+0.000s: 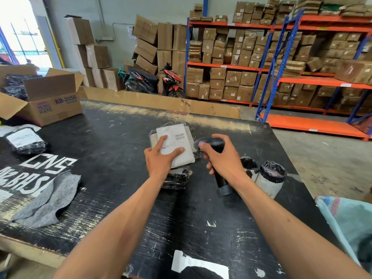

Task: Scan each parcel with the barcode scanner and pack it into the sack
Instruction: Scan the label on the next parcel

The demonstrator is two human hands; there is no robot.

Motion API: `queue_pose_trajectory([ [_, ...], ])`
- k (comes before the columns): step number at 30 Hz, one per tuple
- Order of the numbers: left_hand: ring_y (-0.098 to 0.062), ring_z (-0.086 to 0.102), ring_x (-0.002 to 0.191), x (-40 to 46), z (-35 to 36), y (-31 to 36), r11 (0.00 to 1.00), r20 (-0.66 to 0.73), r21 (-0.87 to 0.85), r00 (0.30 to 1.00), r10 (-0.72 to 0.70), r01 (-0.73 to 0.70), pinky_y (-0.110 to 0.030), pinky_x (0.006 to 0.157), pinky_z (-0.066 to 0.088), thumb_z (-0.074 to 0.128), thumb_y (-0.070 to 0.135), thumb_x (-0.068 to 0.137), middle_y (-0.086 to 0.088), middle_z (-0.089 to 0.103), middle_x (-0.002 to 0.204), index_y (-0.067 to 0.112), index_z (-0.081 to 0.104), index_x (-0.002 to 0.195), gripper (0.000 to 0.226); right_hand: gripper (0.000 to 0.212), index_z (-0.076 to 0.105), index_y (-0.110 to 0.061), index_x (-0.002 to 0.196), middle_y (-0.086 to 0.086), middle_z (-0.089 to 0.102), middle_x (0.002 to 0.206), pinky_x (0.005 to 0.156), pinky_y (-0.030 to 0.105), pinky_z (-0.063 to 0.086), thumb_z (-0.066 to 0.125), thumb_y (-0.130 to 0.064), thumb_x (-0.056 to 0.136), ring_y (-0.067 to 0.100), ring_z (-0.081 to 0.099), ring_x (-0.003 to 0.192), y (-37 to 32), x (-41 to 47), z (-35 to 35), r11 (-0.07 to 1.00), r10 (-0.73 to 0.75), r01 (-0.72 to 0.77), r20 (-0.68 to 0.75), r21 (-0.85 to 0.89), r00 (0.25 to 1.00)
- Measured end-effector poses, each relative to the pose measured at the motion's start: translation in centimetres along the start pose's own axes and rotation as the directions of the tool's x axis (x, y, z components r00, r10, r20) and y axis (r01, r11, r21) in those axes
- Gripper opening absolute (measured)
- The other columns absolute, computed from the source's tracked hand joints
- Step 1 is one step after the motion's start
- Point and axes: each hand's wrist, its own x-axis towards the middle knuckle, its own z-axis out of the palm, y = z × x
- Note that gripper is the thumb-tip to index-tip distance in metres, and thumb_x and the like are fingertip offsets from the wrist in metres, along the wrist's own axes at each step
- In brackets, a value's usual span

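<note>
**Hands set for the scan**

Your left hand [161,158] holds the parcel [174,144] label-up above the table [112,178], thumb and fingers spread over its white label. Your right hand [223,156] wraps the barcode scanner [211,142] by its handle, head just beside the barcodes. You look to be mid-scan. Next, tilt the head onto the printed codes, then carry the parcel right to the sack [350,220].
</note>
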Motion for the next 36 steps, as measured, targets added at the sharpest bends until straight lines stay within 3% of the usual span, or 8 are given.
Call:
queue_pose_trajectory([
  [5,-0.008,0.066,0.110,0.4,-1.9,-0.9,0.999,0.064,-0.052,0.998,-0.008,0.011,-0.032,0.095,0.056,0.095,0.050,0.059,0.015,0.068,0.114,0.037,0.056,0.142,0.093,0.057,0.050,-0.031,0.137,0.008,0.076,0.094,0.056,0.034,0.061,0.079,-0.047,0.091,0.018,0.069,0.058,4.4,-0.9,1.5,0.986,0.161,-0.159,-0.021,0.054,0.987],
  [15,-0.015,0.062,0.114,-0.6,-4.8,-3.5,0.992,-0.057,0.070,0.993,-0.106,0.109,-0.043,0.105,0.051,0.084,0.081,0.039,0.006,0.063,0.125,0.065,0.047,0.132,0.101,0.058,0.051,-0.030,0.134,0.006,0.071,0.100,0.054,0.040,0.066,0.079,-0.050,0.087,0.021,0.070,0.057,11.7,-4.4,4.5,0.934,0.333,-0.338,-0.064,-0.119,0.941],
  [17,-0.014,0.063,0.113,-0.8,-5.0,-3.4,0.991,-0.041,0.067,0.993,-0.109,0.112,-0.043,0.104,0.052,0.085,0.079,0.040,0.005,0.062,0.126,0.063,0.048,0.132,0.101,0.068,0.048,-0.030,0.134,0.008,0.071,0.102,0.056,0.044,0.066,0.075,-0.063,0.081,0.026,0.075,0.065,13.1,-4.6,4.8,0.896,0.349,-0.350,-0.055,-0.273,0.936],
  [20,-0.014,0.062,0.113,-1.4,-4.8,-2.9,0.993,-0.015,0.059,0.995,-0.100,0.101,-0.043,0.101,0.054,0.085,0.079,0.041,0.005,0.061,0.126,0.062,0.050,0.134,0.101,0.084,0.047,-0.029,0.132,0.006,0.076,0.099,0.078,0.047,0.065,0.058,-0.083,0.069,0.034,0.076,0.086,14.8,-4.3,5.5,0.812,0.376,-0.355,-0.050,-0.463,0.925],
  [25,-0.011,0.061,0.114,-2.3,-3.8,-2.1,0.998,0.057,0.047,0.997,-0.053,0.050,-0.041,0.101,0.054,0.088,0.072,0.047,0.006,0.060,0.128,0.057,0.052,0.135,0.097,0.080,0.043,-0.019,0.145,0.012,0.067,0.134,0.100,0.042,0.049,0.061,-0.074,0.089,0.038,0.063,0.126,12.9,-3.6,5.0,0.711,0.427,-0.348,-0.019,-0.610,0.904],
  [28,-0.011,0.061,0.115,-2.5,-2.7,-1.4,0.999,0.077,0.035,0.996,-0.040,0.037,-0.039,0.103,0.053,0.089,0.068,0.048,0.005,0.058,0.129,0.062,0.053,0.132,0.091,0.094,0.029,-0.019,0.158,0.016,0.056,0.148,0.109,0.046,0.041,0.055,-0.077,0.089,0.039,0.053,0.137,11.2,-2.6,3.8,0.739,0.392,-0.342,-0.042,-0.580,0.919],
  [31,-0.010,0.063,0.113,-2.5,-1.3,-0.3,0.999,0.108,0.004,0.993,-0.040,0.040,-0.038,0.101,0.054,0.090,0.070,0.045,0.005,0.061,0.128,0.075,0.051,0.118,0.083,0.086,0.029,-0.024,0.160,0.017,0.052,0.152,0.115,0.048,0.038,0.051,-0.073,0.093,0.038,0.049,0.140,9.0,-0.9,1.1,0.840,0.257,-0.285,-0.125,-0.461,0.958],
  [36,0.001,0.065,0.106,-3.4,3.1,2.6,0.996,0.226,-0.084,0.973,0.039,-0.020,-0.010,0.085,0.053,0.095,0.037,0.064,0.011,0.065,0.122,0.038,0.057,0.141,0.086,0.067,0.033,-0.043,0.157,-0.003,0.064,0.131,0.108,0.047,0.042,0.051,-0.071,0.098,0.022,0.059,0.126,5.0,1.9,-4.9,0.983,0.127,-0.140,-0.108,-0.122,0.986],
])
